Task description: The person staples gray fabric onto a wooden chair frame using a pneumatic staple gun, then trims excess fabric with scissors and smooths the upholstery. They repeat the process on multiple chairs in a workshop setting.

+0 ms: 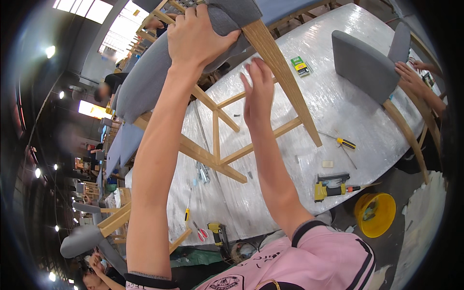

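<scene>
A wooden chair with grey upholstery stands tilted on the plastic-covered worktable. My left hand is wrapped over the chair's grey padding, fingers over the top and thumb stretched toward the near wooden leg. Behind that leg, my right hand is raised with its fingers stretched out and the thumb a little apart. It appears to hold nothing; whether its fingertips touch the chair's underside I cannot tell. Wooden stretcher bars run between the legs, to the left of my right forearm.
A staple gun, a screwdriver and a green-yellow box lie at right. Another staple gun, red-handled scissors and a screwdriver lie near. A yellow bucket stands beyond the edge. A co-worker's hands hold another chair.
</scene>
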`<state>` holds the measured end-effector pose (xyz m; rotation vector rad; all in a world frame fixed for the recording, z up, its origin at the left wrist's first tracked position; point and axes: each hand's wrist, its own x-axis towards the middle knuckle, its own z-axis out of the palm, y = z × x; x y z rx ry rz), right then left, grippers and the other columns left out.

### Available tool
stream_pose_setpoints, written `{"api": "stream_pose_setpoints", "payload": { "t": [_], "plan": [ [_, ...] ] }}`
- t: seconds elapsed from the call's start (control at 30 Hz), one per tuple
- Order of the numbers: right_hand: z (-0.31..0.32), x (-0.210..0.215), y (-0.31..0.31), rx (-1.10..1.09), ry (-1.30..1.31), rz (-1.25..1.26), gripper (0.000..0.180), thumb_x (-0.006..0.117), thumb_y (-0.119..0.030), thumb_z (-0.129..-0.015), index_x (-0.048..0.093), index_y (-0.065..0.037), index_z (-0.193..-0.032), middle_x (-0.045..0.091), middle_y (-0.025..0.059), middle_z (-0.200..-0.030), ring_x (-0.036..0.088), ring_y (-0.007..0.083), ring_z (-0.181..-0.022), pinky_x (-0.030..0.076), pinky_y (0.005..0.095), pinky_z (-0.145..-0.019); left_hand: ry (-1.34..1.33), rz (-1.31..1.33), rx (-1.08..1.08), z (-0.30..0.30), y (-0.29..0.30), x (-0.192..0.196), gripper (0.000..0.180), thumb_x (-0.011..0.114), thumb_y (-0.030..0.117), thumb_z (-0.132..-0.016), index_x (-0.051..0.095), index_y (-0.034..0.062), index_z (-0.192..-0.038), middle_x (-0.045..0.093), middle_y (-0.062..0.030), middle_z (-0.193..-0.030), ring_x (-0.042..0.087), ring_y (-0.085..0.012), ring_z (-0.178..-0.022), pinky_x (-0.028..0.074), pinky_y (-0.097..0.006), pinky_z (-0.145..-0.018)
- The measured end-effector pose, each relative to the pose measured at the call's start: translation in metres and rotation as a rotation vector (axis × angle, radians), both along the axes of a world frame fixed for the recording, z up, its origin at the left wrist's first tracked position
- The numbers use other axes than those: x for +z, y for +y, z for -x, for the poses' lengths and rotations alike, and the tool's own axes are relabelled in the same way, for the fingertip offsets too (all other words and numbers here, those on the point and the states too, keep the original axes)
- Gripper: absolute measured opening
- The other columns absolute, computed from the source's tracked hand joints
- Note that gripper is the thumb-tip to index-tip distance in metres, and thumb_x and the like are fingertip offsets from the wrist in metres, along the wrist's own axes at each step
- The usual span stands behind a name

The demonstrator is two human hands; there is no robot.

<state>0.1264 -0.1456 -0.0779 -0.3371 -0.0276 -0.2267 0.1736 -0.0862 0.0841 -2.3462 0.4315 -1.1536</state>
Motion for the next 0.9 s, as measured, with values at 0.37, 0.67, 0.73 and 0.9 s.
{"api": "stream_pose_setpoints", "payload": {
  "t": [0.37,0.67,0.73,0.9],
  "plan": [
    [-0.098,0.024,0.059,0.025,-0.241,-0.493,0.045,0.072,-0.015,-0.099,0.054,-0.008,-0.140,0.058,0.0037,-0.140,0.053,0.0172,-0.132,0.040,0.0343,-0.114,0.036,0.035,-0.026,-0.020,0.011,0.005,0.090,0.079,0.069,-0.071,0.064,-0.0006,-0.125,0.071,-0.0197,-0.113,0.072,-0.0377,-0.101,0.059,-0.048,-0.081],
    [-0.130,0.015,0.061,0.154,-0.372,-0.385,0.041,0.063,-0.017,-0.104,0.051,-0.008,-0.142,0.058,0.0044,-0.140,0.056,0.0195,-0.131,0.045,0.0391,-0.111,0.013,0.034,0.025,-0.016,0.005,-0.002,0.088,0.080,0.067,-0.070,0.064,0.0012,-0.126,0.071,-0.0165,-0.110,0.072,-0.0351,-0.097,0.059,-0.045,-0.080],
    [-0.128,0.017,0.057,0.222,-0.354,-0.394,0.038,0.061,-0.022,-0.105,0.052,-0.008,-0.140,0.060,0.0043,-0.136,0.059,0.0209,-0.125,0.050,0.0399,-0.105,0.009,0.077,-0.021,-0.012,0.000,0.000,0.079,0.081,0.059,-0.070,0.064,0.0007,-0.120,0.070,-0.0167,-0.107,0.069,-0.0351,-0.096,0.056,-0.045,-0.082],
    [-0.079,-0.034,0.023,0.539,-0.136,-0.019,0.032,0.057,-0.028,-0.106,0.056,-0.007,-0.131,0.065,0.0061,-0.120,0.065,0.0201,-0.108,0.055,0.0391,-0.089,0.183,0.220,0.080,-0.002,-0.019,0.015,0.069,0.077,0.050,-0.077,0.067,-0.0015,-0.122,0.067,-0.0234,-0.120,0.063,-0.0376,-0.115,0.048,-0.048,-0.099]
  ]
}}
